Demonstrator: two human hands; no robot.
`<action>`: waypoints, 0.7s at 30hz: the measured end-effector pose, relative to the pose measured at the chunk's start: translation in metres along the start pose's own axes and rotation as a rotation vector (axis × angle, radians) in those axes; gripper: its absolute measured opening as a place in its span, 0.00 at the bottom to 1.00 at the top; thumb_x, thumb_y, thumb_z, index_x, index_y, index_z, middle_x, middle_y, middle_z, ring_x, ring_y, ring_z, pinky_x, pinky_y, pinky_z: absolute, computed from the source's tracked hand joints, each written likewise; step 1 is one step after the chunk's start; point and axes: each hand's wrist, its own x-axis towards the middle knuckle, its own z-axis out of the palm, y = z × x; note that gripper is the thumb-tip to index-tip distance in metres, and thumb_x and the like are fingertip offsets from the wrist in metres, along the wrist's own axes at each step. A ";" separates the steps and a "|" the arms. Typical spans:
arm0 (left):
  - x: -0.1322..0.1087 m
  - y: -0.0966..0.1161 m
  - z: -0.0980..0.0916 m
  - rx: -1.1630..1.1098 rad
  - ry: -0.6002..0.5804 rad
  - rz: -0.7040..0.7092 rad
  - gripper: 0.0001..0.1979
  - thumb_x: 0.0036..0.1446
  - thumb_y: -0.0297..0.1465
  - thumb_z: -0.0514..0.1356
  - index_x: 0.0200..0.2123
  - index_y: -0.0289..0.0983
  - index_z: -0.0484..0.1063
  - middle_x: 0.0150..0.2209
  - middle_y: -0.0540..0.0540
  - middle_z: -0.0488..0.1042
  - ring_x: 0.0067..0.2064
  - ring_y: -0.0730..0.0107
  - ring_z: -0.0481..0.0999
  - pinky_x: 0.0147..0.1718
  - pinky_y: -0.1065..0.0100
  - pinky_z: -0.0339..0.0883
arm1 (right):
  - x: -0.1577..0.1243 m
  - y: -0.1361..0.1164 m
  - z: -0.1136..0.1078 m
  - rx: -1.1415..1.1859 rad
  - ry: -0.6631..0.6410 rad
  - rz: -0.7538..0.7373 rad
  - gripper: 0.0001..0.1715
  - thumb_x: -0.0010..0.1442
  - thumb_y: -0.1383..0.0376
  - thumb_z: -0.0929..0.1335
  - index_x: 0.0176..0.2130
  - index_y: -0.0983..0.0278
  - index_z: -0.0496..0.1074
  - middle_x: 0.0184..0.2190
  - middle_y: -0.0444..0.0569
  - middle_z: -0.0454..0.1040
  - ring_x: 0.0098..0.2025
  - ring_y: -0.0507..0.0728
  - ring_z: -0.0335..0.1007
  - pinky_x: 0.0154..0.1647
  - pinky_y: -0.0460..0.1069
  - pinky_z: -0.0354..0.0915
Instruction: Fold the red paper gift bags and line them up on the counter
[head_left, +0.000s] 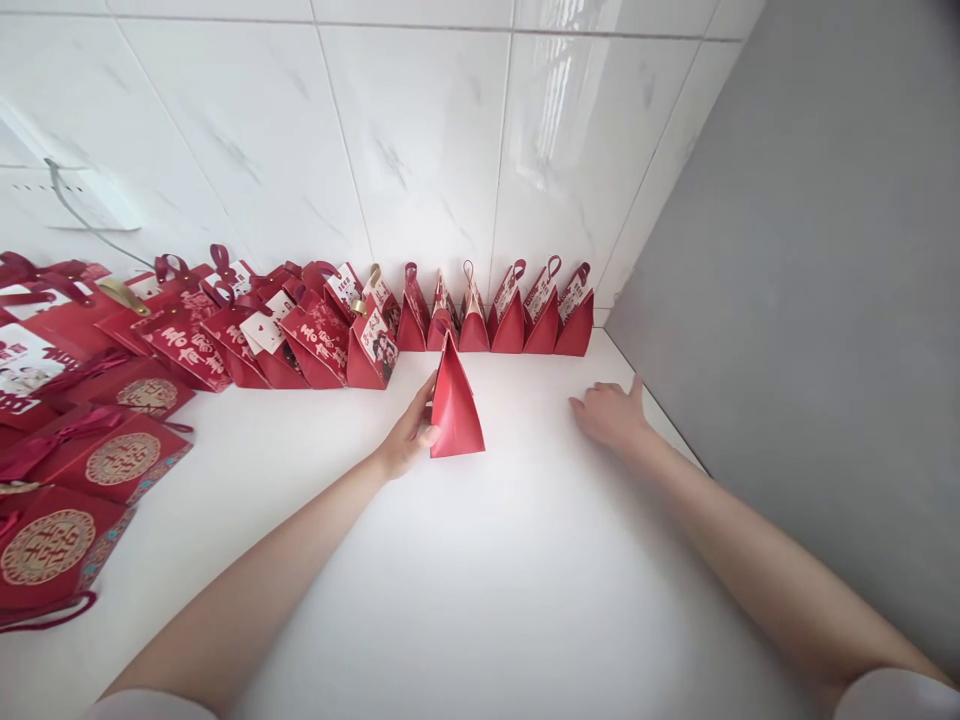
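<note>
A red triangular gift box (pixel 457 415) stands upright near the middle of the white table, its plain side facing me. Its left side is gripped by my left hand (pixel 411 430), thumb in front and the other fingers partly hidden behind it. To the right, my right hand (pixel 611 410) rests on the table with its fingers apart and nothing in it. Behind the held box, a row of similar red boxes (pixel 507 325) with loops on top lines the wall.
More red boxes (pixel 319 340) crowd the back left. Red boxes with round gold emblems (pixel 124 458) lie at the left edge. A white tiled wall (pixel 420 130) rises behind, and a grey panel (pixel 825 250) bounds the right side. A cable hangs at the upper left.
</note>
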 end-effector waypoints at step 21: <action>-0.008 -0.015 -0.004 0.000 0.448 -0.008 0.31 0.54 0.48 0.61 0.57 0.39 0.64 0.57 0.40 0.70 0.58 0.52 0.70 0.56 0.56 0.65 | -0.029 -0.142 0.005 1.391 0.079 -0.564 0.52 0.61 0.53 0.68 0.69 0.57 0.33 0.63 0.58 0.59 0.60 0.63 0.62 0.60 0.62 0.62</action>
